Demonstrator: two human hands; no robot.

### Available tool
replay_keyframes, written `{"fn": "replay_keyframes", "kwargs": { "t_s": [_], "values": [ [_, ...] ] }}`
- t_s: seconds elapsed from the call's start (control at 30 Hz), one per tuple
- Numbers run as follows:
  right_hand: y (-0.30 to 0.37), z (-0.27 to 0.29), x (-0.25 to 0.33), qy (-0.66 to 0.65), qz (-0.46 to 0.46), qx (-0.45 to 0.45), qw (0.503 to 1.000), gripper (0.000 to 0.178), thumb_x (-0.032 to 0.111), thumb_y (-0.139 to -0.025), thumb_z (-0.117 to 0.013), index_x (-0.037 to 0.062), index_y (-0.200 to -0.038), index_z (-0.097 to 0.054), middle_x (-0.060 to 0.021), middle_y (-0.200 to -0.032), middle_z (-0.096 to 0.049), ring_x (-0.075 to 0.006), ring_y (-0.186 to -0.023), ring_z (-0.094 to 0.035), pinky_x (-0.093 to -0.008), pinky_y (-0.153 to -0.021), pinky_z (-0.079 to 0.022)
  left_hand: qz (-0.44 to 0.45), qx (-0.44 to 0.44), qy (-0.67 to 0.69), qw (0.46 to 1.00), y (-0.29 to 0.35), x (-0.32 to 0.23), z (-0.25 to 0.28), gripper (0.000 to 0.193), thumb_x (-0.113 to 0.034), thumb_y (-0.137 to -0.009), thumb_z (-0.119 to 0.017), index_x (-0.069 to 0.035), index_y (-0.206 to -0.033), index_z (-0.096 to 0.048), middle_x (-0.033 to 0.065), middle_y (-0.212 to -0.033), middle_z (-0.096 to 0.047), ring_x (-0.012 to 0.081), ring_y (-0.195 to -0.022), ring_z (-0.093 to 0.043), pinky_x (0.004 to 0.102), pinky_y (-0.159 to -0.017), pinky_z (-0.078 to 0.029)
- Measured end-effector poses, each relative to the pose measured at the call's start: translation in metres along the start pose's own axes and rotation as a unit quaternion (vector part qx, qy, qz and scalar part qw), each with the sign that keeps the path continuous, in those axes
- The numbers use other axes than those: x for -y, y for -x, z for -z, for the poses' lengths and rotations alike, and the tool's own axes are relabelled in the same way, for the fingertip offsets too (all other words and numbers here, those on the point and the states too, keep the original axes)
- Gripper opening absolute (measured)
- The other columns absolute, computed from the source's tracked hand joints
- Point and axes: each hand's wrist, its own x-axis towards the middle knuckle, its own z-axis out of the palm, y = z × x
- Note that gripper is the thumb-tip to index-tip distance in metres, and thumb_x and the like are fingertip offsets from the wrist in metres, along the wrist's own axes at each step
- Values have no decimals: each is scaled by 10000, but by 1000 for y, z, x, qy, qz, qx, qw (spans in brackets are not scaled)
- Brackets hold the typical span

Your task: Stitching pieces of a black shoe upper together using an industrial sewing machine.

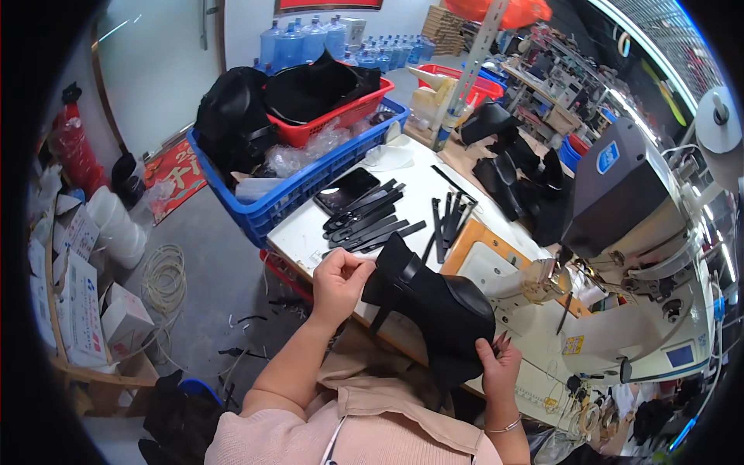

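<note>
A black sewn piece, shaped like a boot upper with a strap across its top, is stretched between my two hands over the near edge of the sewing table. My left hand pinches at its upper left corner, thumb and fingertips together. At the lower right edge, my right hand grips the same piece, thumb in front; its other fingers are partly hidden. Black straps lie in a row on the white tabletop beyond my left hand, and more narrow straps lie farther right.
A sewing machine stands close on the right, its needle area near the black piece. Beyond the straps are a dark phone and a blue crate carrying a red basket. More black pieces are heaped behind the machine. Boxes stand at left.
</note>
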Motion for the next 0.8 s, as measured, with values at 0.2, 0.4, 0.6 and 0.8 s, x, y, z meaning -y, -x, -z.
{"fn": "replay_keyframes", "kwargs": {
  "t_s": [0.2,0.4,0.6,0.8],
  "values": [
    [2,24,-11,-42,-50,-26,998,125,133,-839,-694,24,-827,-634,42,-730,-588,-56,-680,-485,-221,-639,-407,-33,94,101,990,11,-29,-18,149,-7,-814,-691,-24,-750,-557,-28,-728,-504,15,-624,-443,169,-552,-364],
    [1,26,-14,-83,-62,-28,994,149,158,-833,-707,27,-851,-641,39,-741,-594,-57,-683,-489,-224,-644,-413,-33,118,116,986,14,-44,-22,142,20,-805,-692,-24,-771,-561,-29,-728,-487,14,-618,-431,164,-559,-362],
    [-4,38,-20,47,-7,-68,997,135,89,-782,-731,55,-770,-602,31,-707,-568,-53,-621,-478,-203,-568,-382,118,129,225,958,14,-56,-37,255,27,-804,-689,12,-1037,-586,31,-962,-598,72,-822,-577,197,-702,-477],
    [-35,46,60,48,204,-114,971,125,119,-854,-637,24,-935,-643,-13,-785,-589,-50,-611,-478,-199,-537,-352,-295,292,12,910,-27,-100,-43,276,-6,-724,-755,10,-964,-619,106,-794,-655,181,-659,-630,263,-611,-497]
  ]
}}
